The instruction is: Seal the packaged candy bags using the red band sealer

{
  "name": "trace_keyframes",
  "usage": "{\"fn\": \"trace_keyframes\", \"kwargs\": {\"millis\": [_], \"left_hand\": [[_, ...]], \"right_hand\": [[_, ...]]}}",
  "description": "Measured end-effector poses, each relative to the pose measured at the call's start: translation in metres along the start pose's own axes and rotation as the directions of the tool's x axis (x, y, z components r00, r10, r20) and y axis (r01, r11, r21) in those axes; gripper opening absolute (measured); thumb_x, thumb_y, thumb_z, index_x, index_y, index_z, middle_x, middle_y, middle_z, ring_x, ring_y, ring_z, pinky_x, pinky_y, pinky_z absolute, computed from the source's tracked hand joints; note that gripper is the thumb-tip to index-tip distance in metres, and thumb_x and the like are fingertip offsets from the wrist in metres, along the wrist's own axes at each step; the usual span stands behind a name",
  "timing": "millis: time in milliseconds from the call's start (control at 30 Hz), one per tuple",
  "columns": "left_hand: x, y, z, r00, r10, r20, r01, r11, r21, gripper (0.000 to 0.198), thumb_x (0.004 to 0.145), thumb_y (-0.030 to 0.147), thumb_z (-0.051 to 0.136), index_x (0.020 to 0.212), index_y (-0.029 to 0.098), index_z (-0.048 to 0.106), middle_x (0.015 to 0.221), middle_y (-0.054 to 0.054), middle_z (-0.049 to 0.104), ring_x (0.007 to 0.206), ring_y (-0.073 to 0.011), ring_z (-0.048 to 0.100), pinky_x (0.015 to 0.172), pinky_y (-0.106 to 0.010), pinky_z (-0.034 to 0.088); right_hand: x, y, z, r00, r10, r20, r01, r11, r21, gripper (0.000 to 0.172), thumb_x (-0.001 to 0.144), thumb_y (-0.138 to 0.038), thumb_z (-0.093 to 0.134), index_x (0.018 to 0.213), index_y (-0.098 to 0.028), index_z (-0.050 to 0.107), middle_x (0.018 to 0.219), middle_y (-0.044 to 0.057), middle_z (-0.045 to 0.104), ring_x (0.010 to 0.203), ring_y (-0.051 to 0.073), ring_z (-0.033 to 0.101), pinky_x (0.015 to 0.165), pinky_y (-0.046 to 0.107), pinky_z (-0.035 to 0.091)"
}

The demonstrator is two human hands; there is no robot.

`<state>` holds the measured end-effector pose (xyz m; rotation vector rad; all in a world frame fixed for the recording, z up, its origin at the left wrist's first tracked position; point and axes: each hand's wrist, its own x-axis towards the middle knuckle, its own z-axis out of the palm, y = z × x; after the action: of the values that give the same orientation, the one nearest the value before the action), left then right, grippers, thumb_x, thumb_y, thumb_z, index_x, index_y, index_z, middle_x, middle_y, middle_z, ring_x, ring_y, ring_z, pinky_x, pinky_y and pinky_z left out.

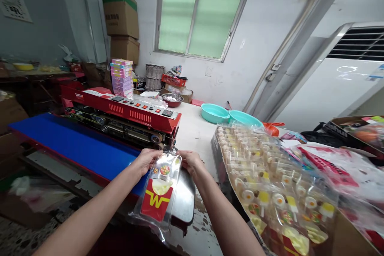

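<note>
Both hands, left and right, pinch the top corners of a clear bag. It lies at the red sealer's mouth, beside a box of filled bags.

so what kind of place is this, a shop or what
Most likely a small packing workshop. It has a red sealing machine with a blue conveyor belt. The left hand and right hand hold a clear packet at its intake. A box of similar filled packets sits alongside.
</note>
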<state>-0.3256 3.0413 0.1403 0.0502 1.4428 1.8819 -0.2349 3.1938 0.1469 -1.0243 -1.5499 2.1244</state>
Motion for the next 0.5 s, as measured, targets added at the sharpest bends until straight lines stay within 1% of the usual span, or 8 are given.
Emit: {"fn": "trace_keyframes", "kwargs": {"millis": [167,267,400,500], "left_hand": [[0.006,0.004,0.000,0.999,0.018,-0.035,-0.019,0.999,-0.034,0.033,0.045,0.022,0.083,0.066,0.004,0.066,0.058,-0.010,0.066,0.047,-0.0159,0.060,0.041,-0.023,0.046],[0.008,0.006,-0.002,0.999,0.021,-0.048,-0.023,0.999,-0.042,0.029,0.047,0.020,0.082,0.064,0.005,0.065,0.055,-0.010,0.065,0.045,-0.0170,0.059,0.039,-0.024,0.045],[0.013,0.008,-0.008,0.997,0.028,-0.078,-0.033,0.998,-0.057,0.025,0.048,0.017,0.080,0.063,0.005,0.065,0.057,-0.012,0.067,0.047,-0.0195,0.061,0.043,-0.028,0.049],[0.019,0.014,-0.018,0.991,0.043,-0.123,-0.052,0.996,-0.069,0.023,0.047,0.012,0.078,0.065,0.005,0.065,0.060,-0.013,0.068,0.050,-0.0216,0.063,0.049,-0.032,0.053]], "right_hand": [[0.009,0.001,0.006,1.000,0.016,-0.022,-0.016,1.000,0.006,0.008,0.060,-0.010,0.066,0.068,-0.009,0.064,0.053,0.004,0.063,0.048,0.014,0.059,0.047,0.023,0.051],[0.012,0.002,0.011,1.000,0.016,-0.026,-0.016,1.000,0.002,0.006,0.059,-0.009,0.065,0.063,-0.010,0.061,0.051,0.003,0.061,0.046,0.014,0.057,0.045,0.023,0.050],[0.016,0.004,0.025,0.999,0.020,-0.031,-0.020,1.000,0.000,0.008,0.061,-0.009,0.064,0.061,-0.012,0.057,0.047,0.002,0.057,0.042,0.013,0.053,0.043,0.024,0.048],[0.019,0.003,0.038,1.000,0.003,-0.026,-0.002,1.000,0.005,0.010,0.066,-0.011,0.062,0.063,-0.013,0.053,0.049,0.001,0.057,0.042,0.011,0.052,0.043,0.024,0.047]]}}
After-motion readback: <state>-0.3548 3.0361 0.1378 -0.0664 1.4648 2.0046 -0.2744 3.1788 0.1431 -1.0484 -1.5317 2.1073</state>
